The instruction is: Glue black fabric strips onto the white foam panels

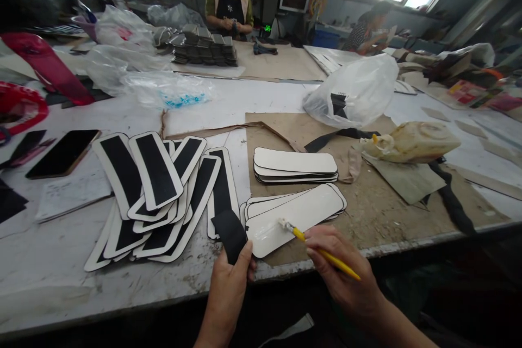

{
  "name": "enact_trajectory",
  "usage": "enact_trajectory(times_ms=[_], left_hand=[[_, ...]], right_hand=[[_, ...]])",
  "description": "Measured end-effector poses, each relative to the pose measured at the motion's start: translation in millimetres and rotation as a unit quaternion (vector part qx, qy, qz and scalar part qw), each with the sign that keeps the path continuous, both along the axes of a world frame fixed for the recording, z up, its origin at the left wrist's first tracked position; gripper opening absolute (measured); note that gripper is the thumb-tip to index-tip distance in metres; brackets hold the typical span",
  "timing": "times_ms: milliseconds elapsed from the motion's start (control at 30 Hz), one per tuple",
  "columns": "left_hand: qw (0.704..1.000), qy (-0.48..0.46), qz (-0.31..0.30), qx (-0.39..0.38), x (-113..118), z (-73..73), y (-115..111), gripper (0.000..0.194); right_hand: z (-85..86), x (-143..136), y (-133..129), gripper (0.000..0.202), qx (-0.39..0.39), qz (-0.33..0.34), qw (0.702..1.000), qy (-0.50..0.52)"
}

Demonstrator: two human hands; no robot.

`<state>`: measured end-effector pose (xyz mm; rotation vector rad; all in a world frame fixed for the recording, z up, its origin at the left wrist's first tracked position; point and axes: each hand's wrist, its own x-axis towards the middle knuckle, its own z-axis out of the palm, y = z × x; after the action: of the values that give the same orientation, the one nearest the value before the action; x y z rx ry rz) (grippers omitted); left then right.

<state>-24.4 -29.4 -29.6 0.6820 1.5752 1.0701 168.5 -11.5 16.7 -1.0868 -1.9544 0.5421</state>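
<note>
My right hand [342,266] is closed around a yellow brush [326,254], whose bristles touch a white rounded board [297,215] with a wet, shiny patch. My left hand [232,277] pinches a black strip [231,231] at the board's left end. Under that board lie more white boards in a fanned pile. Just behind is a neater stack of white boards [294,162]. To the left, a loose heap of white boards with black strips on them [157,171] spreads over the table.
A phone [63,154] and papers [71,196] lie at the left. A yellowish bottle [424,142] rests on its side at the right, near a plastic bag [353,89]. Across the table stands a person [230,2]; another person [369,27] is at the back right.
</note>
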Motion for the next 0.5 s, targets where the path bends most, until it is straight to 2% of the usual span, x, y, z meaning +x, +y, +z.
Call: enact_trajectory(times_ms=[133,233,367,500], left_hand=[[1.0,0.009,-0.003,0.005,0.0,0.3,-0.8,0.036],[1.0,-0.005,0.004,0.002,1.1,1.7,-0.7,0.035],[1.0,-0.021,0.022,0.006,3.8,6.7,-0.6,0.032],[0.999,-0.037,0.025,0.004,3.6,8.7,-0.6,0.034]], right_hand=[[2.5,-21.0,0.1,0.009,-0.107,-0.058,0.985,0.12],[-4.8,-8.3,10.1,0.01,-0.129,-0.11,0.98,0.106],[-5.9,35.9,22.0,0.014,-0.06,-0.197,0.978,0.021],[16.1,63.9,22.9,0.014,0.017,-0.247,0.967,-0.055]])
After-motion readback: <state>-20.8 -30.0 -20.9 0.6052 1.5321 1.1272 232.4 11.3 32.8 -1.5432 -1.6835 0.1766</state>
